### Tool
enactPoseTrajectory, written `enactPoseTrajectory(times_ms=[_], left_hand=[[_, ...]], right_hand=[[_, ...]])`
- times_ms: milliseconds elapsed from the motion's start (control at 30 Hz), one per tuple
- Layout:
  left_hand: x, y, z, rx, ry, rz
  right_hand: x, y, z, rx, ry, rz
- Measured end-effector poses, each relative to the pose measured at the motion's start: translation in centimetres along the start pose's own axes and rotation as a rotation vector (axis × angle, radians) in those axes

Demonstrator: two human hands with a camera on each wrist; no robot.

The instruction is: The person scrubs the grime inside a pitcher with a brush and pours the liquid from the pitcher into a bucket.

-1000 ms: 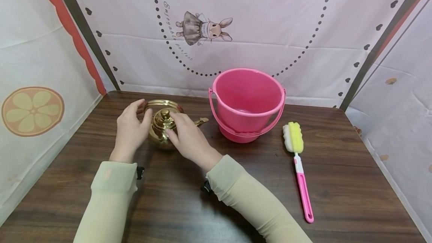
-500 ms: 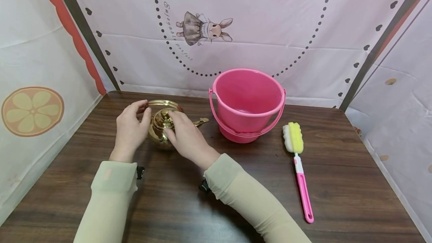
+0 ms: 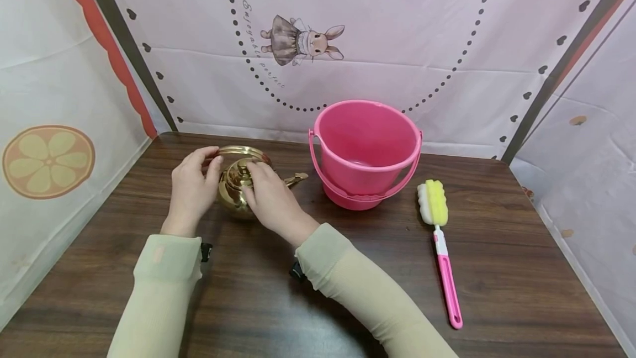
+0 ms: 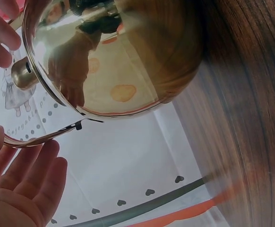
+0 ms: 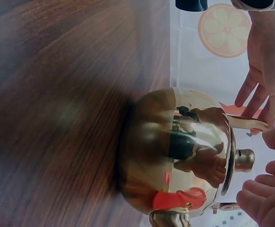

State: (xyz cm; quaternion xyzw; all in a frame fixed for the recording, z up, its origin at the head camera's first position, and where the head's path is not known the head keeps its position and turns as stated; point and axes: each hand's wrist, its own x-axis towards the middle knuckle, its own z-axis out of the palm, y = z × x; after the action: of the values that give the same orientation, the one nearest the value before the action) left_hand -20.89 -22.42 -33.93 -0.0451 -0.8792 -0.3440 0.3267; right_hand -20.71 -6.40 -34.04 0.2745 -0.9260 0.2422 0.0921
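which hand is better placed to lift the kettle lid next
Probably the right hand: it hovers close to the knob, apparently not touching it, while the left hand is at the handle, farther from the knob.

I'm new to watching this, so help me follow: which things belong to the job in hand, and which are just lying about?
Seem part of the job:
golden teapot, with the left fingers at its handle
lid knob, with the right fingers around it

Seem just lying about, untouched:
pink bucket
sponge brush
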Motion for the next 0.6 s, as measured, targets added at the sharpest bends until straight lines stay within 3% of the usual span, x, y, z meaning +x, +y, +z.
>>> enactPoseTrajectory(times_ms=[233, 600], left_hand=[[0.1, 0.0, 0.0, 0.008, 0.002, 0.005], [0.0, 0.0, -0.2, 0.019, -0.005, -0.011]], right_hand=[[0.9, -0.7, 0.4, -0.061, 0.033, -0.002], [2.2, -1.2, 1.6, -0.131, 0.049, 0.066]])
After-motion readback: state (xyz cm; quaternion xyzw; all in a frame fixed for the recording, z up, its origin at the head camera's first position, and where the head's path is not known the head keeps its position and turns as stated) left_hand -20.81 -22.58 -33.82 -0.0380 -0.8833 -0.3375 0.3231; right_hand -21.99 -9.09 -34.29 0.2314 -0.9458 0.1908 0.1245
